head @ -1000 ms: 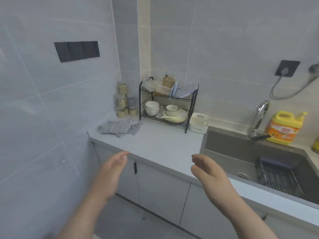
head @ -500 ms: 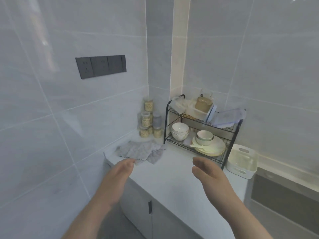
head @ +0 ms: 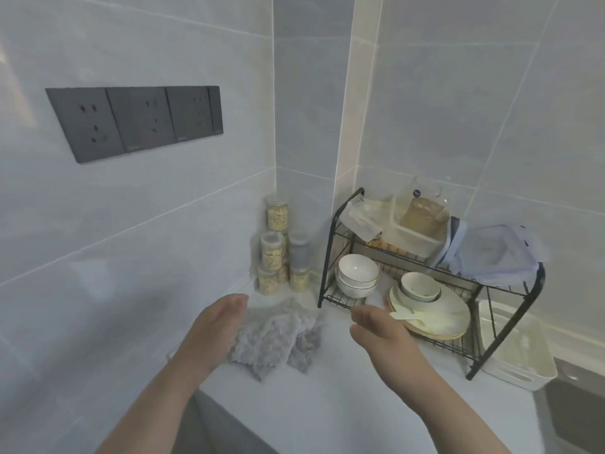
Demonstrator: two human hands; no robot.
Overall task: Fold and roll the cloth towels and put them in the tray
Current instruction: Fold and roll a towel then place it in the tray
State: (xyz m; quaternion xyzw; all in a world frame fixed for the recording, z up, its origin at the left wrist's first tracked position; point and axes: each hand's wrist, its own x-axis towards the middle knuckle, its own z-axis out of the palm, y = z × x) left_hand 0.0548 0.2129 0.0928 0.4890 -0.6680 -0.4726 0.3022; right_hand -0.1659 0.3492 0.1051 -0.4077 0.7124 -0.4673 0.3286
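Observation:
A loose pile of grey cloth towels (head: 275, 339) lies on the white counter (head: 343, 407) near the left wall. My left hand (head: 212, 329) hovers over the pile's left edge, palm turned inward, fingers apart, holding nothing. My right hand (head: 379, 329) is held out to the right of the pile, in front of the dish rack, also with spread fingers and nothing in it. A white plastic tray (head: 517, 358) with handle slots stands on the counter to the right of the rack.
A black wire dish rack (head: 425, 283) holds bowls, plates and plastic containers. Several small jars (head: 278, 253) are stacked in the corner behind the towels. A dark socket panel (head: 137, 121) is on the left wall. The sink edge (head: 576, 404) shows at far right.
The view has closed in on the corner and turned left, away from the sink. Both hands now reach over the counter, the left one above the towels.

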